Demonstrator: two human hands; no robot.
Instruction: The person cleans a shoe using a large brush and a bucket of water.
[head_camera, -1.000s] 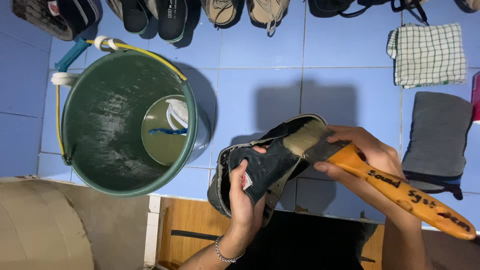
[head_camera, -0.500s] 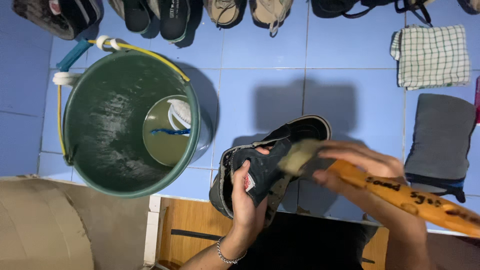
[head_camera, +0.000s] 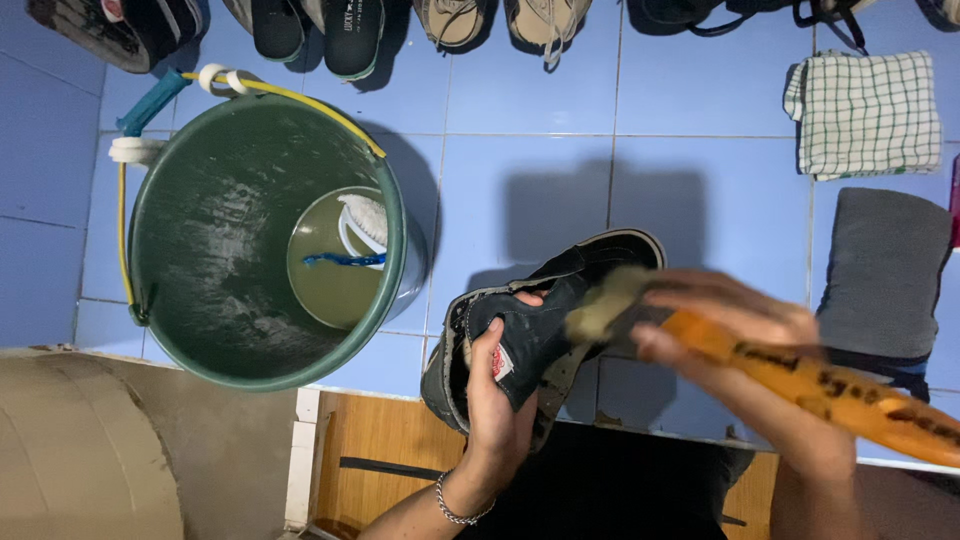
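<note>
At the left stands a green bucket (head_camera: 200, 300) with a little murky water and a white brush head at the bottom, on the blue tiled floor (head_camera: 560, 190). Right of it, above the floor and near the person's lap, the left hand (head_camera: 495, 400) holds a dark shoe (head_camera: 530, 335), with the fingers closed on the heel end and the thumb on the side. The shoe's long axis runs diagonally; the toe points up and to the right, and the heel points down and to the left. The right hand (head_camera: 740, 345) is closed around an orange-handled brush (head_camera: 800, 375), and its bristles touch the shoe near the middle. To scrub well, I think the left hand must keep the shoe firm, and the strokes should follow the shoe's length with even pressure. Further right lie a grey cloth (head_camera: 885, 270) and a checked cloth (head_camera: 865, 112).
</note>
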